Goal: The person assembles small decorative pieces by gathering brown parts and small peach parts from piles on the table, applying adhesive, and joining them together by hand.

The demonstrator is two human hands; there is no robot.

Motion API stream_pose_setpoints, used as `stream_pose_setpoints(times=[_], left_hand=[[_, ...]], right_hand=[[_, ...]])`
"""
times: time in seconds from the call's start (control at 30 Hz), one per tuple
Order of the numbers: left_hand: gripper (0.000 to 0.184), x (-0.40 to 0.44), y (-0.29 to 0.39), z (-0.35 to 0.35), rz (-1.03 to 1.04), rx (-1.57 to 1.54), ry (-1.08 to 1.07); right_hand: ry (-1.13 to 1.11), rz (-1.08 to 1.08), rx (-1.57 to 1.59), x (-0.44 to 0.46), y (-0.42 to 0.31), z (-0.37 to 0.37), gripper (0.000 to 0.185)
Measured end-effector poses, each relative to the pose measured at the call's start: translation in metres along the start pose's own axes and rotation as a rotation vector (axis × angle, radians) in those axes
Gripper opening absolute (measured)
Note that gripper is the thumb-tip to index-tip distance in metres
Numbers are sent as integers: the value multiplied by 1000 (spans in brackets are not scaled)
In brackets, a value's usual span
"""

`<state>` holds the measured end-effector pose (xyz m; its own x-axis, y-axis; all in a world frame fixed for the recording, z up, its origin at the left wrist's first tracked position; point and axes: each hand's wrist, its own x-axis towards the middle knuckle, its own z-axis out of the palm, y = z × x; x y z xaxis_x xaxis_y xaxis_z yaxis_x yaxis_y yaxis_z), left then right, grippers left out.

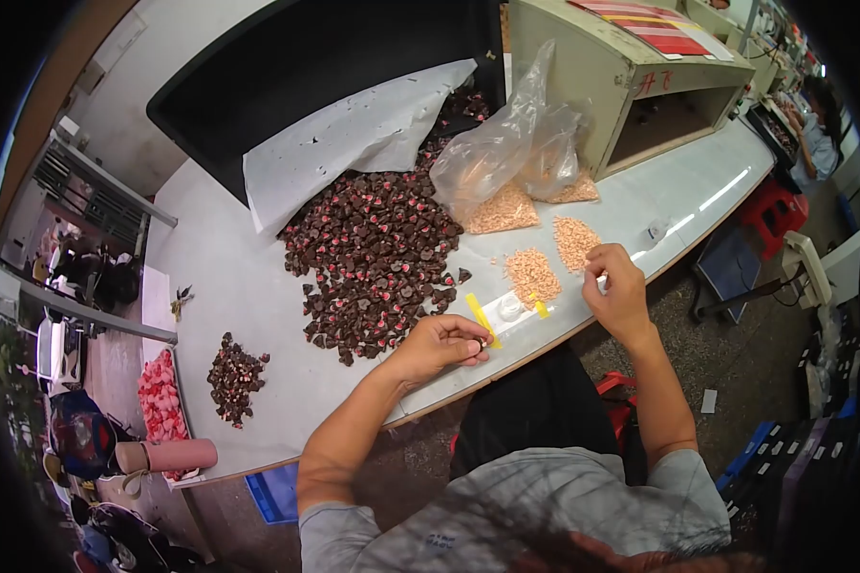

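Note:
My left hand (437, 348) is closed in a pinch at the table's near edge. A small dark piece (483, 343) shows at its fingertips, like those in the big pile of dark brown and red pieces (373, 253). My right hand (617, 288) has its fingers pinched beside a pile of tiny peach-coloured pieces (575, 241); what they hold, if anything, is too small to make out. A second peach pile (533, 277) lies between the hands. Near it, a small white round thing (509, 307) sits between strips of yellow tape (483, 318).
Clear plastic bags (502, 210) of peach pieces stand behind the piles. A black bin (344, 72) spills dark pieces under a white sheet (354, 129). A smaller dark pile (234, 380) and a pink bottle (167, 456) are at left. A greenish box (631, 86) stands at back right.

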<state>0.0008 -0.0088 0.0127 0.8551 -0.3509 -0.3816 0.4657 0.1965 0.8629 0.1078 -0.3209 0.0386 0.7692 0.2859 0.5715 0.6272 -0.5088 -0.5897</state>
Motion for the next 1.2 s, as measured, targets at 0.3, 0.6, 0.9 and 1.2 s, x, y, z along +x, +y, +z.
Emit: stream_pose_setpoints(times=[0.3,0.6,0.9,1.2], left_hand=[[26,0,-2,-4,-58,-6,-92],[19,-1,-3,-2,-59,-21,-42],[18,-2,0,0,-50,-17,-27],[14,-2,-1,-5,-62,57,-112]], right_hand=[[-339,-204,324,-17,-64,48,16],[-313,-280,242,-26,-85,66,12],[-281,-131,286,-27,-85,56,13],[-498,-156,343,-22,-76,62,10]])
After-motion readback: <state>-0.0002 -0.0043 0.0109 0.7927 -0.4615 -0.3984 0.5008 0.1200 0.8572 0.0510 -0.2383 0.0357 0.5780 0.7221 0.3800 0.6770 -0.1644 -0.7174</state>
